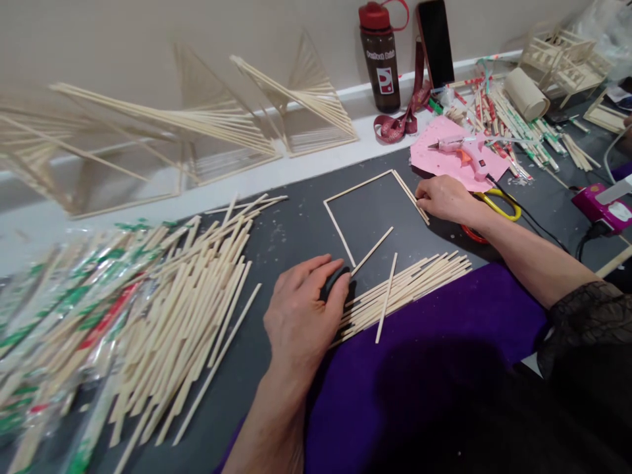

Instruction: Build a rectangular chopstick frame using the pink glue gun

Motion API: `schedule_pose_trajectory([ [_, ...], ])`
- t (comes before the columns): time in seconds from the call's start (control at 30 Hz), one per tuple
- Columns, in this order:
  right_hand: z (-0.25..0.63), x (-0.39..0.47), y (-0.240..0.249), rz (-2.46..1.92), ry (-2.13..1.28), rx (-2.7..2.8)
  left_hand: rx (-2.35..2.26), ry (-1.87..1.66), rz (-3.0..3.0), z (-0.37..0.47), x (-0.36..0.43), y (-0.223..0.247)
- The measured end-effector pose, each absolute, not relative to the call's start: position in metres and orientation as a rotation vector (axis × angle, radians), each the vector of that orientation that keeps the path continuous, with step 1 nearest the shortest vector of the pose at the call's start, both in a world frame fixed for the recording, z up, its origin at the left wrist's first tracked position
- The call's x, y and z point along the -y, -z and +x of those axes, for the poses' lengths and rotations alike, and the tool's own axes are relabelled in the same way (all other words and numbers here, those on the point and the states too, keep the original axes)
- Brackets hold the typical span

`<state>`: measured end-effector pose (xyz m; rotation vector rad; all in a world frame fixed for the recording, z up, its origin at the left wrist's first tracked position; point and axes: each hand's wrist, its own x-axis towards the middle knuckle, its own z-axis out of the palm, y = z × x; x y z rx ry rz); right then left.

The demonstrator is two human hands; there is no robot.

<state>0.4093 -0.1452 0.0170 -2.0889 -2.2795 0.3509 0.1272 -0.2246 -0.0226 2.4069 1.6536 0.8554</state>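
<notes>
My left hand is closed round a small black object, at the near end of a loose stick. My right hand pinches at the right side of a stick outline, by two sticks lying side by side. The outline's back stick and left stick meet at a corner on the dark table. Just in front lies a row of thin sticks, with one stick across it.
A large stick pile and wrapped chopsticks cover the left. Stick structures and a bottle stand behind. A glue gun, pink paper, scissors and a purple box lie right.
</notes>
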Motion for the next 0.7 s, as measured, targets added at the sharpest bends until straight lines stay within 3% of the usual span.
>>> schedule_pose_trajectory([
  [0.37, 0.410, 0.147, -0.014, -2.151, -0.280, 2.269, -1.689, -0.821, 2.405, 0.127, 0.223, 0.024],
  [0.7, 0.409, 0.150, -0.011, -2.183, -0.152, 2.280, -1.889, -0.349, 2.224, 0.123, 0.223, 0.010],
])
